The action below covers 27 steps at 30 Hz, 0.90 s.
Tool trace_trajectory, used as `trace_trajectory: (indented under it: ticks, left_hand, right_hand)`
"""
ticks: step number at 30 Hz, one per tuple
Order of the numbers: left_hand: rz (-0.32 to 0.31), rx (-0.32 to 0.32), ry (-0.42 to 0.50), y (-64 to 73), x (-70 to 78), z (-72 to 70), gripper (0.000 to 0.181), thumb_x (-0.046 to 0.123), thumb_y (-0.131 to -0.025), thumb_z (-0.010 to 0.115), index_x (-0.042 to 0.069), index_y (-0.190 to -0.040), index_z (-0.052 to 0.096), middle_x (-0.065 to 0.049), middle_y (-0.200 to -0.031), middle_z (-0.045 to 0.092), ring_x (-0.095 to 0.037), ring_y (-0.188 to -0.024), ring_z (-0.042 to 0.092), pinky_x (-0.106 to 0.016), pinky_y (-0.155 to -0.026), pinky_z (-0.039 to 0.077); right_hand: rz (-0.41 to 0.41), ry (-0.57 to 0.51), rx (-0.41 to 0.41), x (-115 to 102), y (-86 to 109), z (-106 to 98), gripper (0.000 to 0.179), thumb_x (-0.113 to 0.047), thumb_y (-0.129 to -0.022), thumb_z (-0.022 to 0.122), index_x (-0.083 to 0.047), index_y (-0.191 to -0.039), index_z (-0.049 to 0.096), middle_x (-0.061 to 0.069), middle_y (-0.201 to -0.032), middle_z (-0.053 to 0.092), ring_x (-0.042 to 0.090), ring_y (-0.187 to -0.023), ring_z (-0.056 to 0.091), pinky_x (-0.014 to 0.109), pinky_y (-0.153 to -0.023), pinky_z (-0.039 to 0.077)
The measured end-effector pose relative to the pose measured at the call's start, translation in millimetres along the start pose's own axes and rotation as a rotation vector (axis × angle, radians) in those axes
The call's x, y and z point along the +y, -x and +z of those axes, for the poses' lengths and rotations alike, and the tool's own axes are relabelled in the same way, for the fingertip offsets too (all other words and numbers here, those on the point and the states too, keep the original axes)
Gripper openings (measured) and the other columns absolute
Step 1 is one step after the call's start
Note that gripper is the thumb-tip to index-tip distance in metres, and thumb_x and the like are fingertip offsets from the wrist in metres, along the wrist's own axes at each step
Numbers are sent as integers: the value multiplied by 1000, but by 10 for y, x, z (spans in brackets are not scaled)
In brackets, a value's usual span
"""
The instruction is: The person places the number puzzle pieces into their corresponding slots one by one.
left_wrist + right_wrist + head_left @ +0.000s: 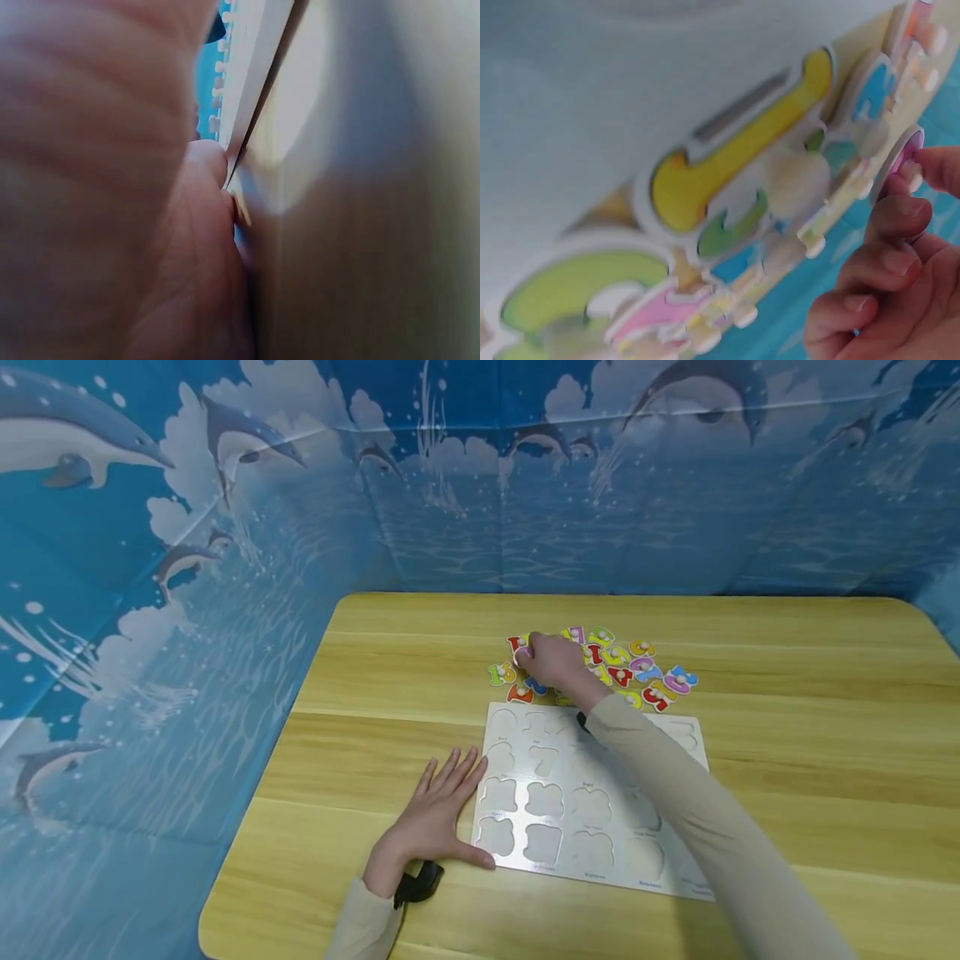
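My right hand (555,660) reaches over the far edge of the board and pinches a pink-purple number puzzle piece (898,159) by its small round knob, between thumb and index finger. Its other fingers are curled, as the right wrist view shows. My left hand (431,822) lies with spread, straight fingers along the left side of the white puzzle board (566,781). Fingertips meet the board's left edge, and the thumb lies at its near left corner. Shaped recesses with printed words below them cover the board; the right forearm hides part of it.
Several colourful number pieces with knobs lie in a cluster beyond the board, among them a green-orange 13 (502,674), a red piece (658,697) and a yellow piece (742,142). The wooden table (375,677) meets a blue dolphin-print cloth (450,527) behind.
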<state>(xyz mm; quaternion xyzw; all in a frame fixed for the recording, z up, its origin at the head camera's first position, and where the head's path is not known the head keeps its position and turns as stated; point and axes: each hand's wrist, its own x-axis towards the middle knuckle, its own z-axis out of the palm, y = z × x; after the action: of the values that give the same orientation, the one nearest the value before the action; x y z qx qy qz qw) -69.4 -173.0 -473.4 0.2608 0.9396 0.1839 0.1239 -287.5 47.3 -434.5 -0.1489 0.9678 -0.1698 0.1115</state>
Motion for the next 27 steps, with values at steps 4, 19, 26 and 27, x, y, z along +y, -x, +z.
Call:
trace_trajectory:
  ticks: [4, 19, 26, 27]
  left_hand:
    - [6, 19, -7, 3, -10, 27, 130, 78, -58, 68, 17, -154, 3, -1, -159, -5, -22, -143, -9, -46, -112, -10]
    - [4, 22, -15, 5, 0, 18, 130, 79, -59, 67, 16, -154, 5, 0, -159, -4, -21, -143, -9, -44, -112, -9]
    - [12, 31, -19, 6, -2, 15, 129, 78, -59, 67, 16, -154, 6, -1, -159, -3, -22, -143, -8, -45, -112, -9]
    - [12, 33, -17, 6, -3, 16, 129, 78, -59, 67, 16, -154, 6, -1, -159, -3, -22, -143, -7, -45, -112, -9]
  right_hand:
    - [-124, -48, -15, -25, 146, -38, 26, -33, -96, 49, -10, -84, 50, 5, -67, 49, 19, -54, 44, 32, -48, 31]
    - [-404, -12, -207, -247, 536, 134, 26, -31, -92, 60, -15, -74, 50, -3, -62, 46, 14, -57, 46, 28, -51, 31]
    - [-429, 28, -195, -265, 541, 196, 27, -31, -94, 57, -16, -74, 48, -3, -62, 46, 14, -56, 46, 27, -51, 31]
    - [-431, 24, -193, -269, 543, 201, 27, -30, -94, 57, -16, -74, 48, -3, -62, 46, 14, -56, 46, 27, -50, 31]
